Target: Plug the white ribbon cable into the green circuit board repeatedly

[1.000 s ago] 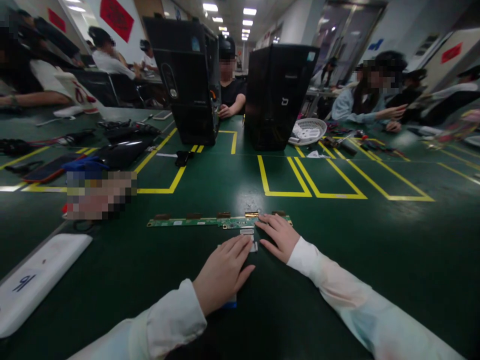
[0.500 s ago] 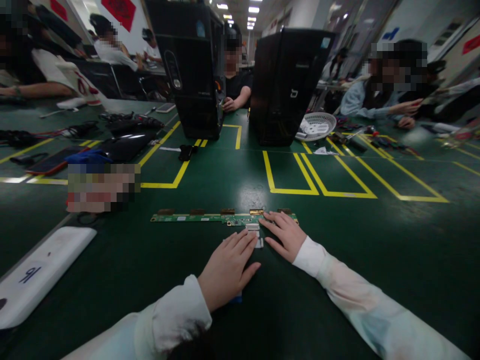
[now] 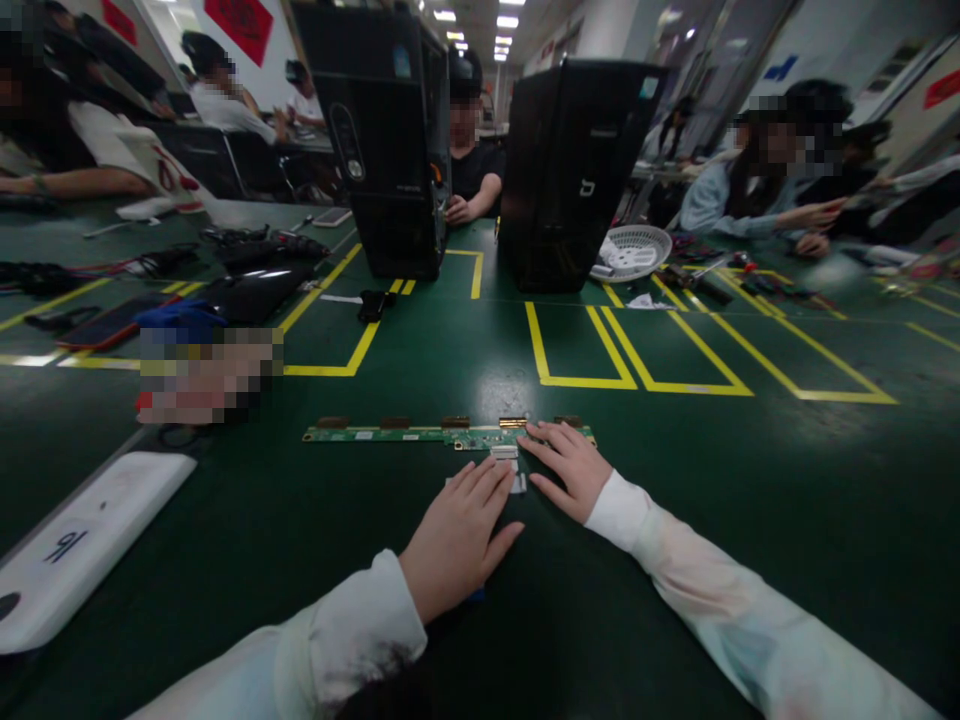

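A long, narrow green circuit board (image 3: 420, 436) lies across the table, with brown-gold flex tabs along its far edge. Near its middle, a white flat ribbon cable (image 3: 517, 482) meets a white connector (image 3: 504, 453) at the board's near edge. My left hand (image 3: 459, 535) lies flat over the cable, fingers stretched toward the connector and hiding much of the cable. Under the left palm a small blue piece (image 3: 478, 594) peeks out. My right hand (image 3: 571, 468) rests with fingers spread on the right part of the board, its thumb on the near side close to the cable.
Two black computer towers (image 3: 390, 150) stand at the back, and a person sits behind them. On the left are a white device (image 3: 97, 535) with a handwritten mark, cables and a blue item (image 3: 180, 318). A white basket (image 3: 634, 252) sits back right. Yellow tape (image 3: 589, 382) marks the table.
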### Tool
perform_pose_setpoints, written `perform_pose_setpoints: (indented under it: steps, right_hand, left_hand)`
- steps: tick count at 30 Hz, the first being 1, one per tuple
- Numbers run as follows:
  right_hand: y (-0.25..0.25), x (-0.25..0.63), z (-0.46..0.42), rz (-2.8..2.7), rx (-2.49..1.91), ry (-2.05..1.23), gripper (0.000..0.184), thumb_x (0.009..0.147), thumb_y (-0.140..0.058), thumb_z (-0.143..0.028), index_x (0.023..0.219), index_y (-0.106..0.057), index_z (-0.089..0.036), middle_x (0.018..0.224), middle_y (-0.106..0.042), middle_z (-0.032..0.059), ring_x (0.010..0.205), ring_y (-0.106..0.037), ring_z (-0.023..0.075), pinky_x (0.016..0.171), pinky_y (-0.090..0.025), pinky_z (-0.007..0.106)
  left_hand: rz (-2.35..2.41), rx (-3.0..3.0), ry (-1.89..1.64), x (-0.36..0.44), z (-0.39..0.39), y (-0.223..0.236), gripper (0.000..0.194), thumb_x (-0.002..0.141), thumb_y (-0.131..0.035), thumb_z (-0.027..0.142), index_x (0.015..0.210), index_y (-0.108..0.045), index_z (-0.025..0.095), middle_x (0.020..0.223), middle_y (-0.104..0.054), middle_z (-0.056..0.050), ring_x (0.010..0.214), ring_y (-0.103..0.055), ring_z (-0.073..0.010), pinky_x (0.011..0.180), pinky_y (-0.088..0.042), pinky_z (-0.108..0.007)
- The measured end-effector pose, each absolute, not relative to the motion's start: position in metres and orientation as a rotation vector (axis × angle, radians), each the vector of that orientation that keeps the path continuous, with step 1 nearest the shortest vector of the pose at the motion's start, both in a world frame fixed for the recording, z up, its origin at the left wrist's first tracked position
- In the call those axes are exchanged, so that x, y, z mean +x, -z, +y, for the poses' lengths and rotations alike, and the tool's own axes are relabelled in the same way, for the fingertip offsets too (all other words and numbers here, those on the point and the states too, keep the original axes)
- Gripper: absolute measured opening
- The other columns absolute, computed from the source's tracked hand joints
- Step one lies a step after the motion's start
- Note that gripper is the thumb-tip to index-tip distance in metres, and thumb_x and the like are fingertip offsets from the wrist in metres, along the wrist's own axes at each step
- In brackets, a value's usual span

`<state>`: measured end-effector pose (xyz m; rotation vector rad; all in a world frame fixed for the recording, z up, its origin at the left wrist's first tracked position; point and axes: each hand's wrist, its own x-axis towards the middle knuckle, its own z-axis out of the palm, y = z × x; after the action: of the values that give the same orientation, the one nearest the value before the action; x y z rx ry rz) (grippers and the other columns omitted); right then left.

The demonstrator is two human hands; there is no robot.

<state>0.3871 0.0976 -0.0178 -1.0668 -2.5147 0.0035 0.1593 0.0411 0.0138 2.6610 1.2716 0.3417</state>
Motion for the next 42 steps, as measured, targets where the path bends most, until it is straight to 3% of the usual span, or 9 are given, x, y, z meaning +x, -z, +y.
perform_pose_setpoints:
  steps: [24,28,31,42]
  right_hand:
    - [0.017,0.387,0.097,-2.52,-1.059,-0.011,0.049,0.094,-0.045,-0.038,0.135,-0.053,-0.015,0.134,-0.054,0.0159,0.126,-0.044,0.0298,0.105,-0.038,0.054]
    - [0.017,0.387,0.097,-2.517,-1.072,-0.012,0.048,0.093,-0.046,-0.038,0.136,-0.053,-0.016,0.134,-0.053,0.0152,0.126,-0.044,0.0296,0.105,-0.038,0.054]
    - [0.018,0.387,0.097,-2.515,-1.071,-0.006,0.048,0.093,-0.046,-0.037,0.136,-0.053,-0.015,0.134,-0.053,0.0155,0.127,-0.043,0.03,0.105,-0.038,0.054]
    - [0.013,0.388,0.097,-2.551,-1.082,-0.036,0.051,0.092,-0.048,-0.039,0.136,-0.052,-0.014,0.137,-0.051,0.0171,0.128,-0.042,0.0306,0.106,-0.037,0.054]
  left_hand:
    - [0.974,2.767,-0.284,0.14,0.067,-0.017,0.049,0.099,-0.036,0.039,0.144,-0.037,0.02,0.15,-0.044,-0.007,0.14,-0.037,-0.0192,0.116,-0.028,-0.041]
    - [1.051,2.816,-0.307,0.148,0.06,-0.019,0.049,0.098,-0.036,0.041,0.141,-0.043,0.018,0.145,-0.05,-0.009,0.138,-0.04,-0.023,0.117,-0.027,-0.046]
    - [1.209,2.791,-0.308,0.157,0.051,-0.02,0.051,0.097,-0.038,0.042,0.138,-0.046,0.013,0.143,-0.052,-0.012,0.134,-0.044,-0.0266,0.112,-0.034,-0.046]
    - [1.282,2.692,-0.35,0.156,0.047,-0.015,0.047,0.098,-0.037,0.036,0.14,-0.045,0.019,0.146,-0.05,-0.005,0.138,-0.039,-0.0258,0.114,-0.032,-0.049]
